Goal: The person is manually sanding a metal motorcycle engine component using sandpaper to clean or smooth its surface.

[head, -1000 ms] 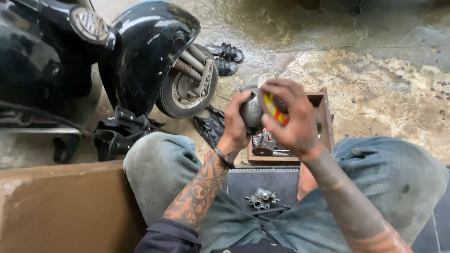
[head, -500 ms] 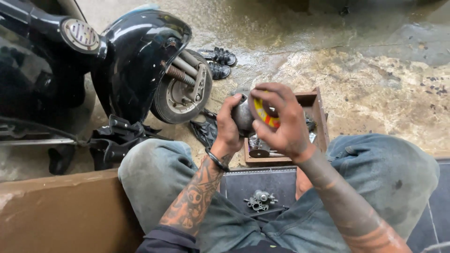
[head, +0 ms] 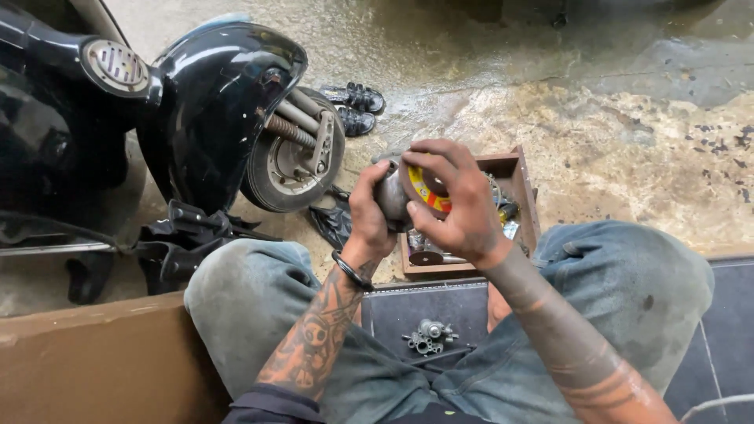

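Hands meet just above the wooden tray (head: 525, 206): the left hand (head: 367, 216) is clenched around a grey metal part (head: 390, 194), and the right hand (head: 454, 202) grasps a round disc (head: 426, 188) with a yellow and red label, pressed against that part. Fitting the two well probably calls for holding the part steady and keeping the disc square to it, so that it does not seat crooked. Below the tray, between the person's knees, a small cluster of metal fittings (head: 428, 338) lies on a dark mat (head: 416, 306). Left of the tray stands a black scooter (head: 212, 102), with a pair of sandals (head: 357, 110) beyond its front wheel. The concrete floor (head: 613, 141) is wet and stained.
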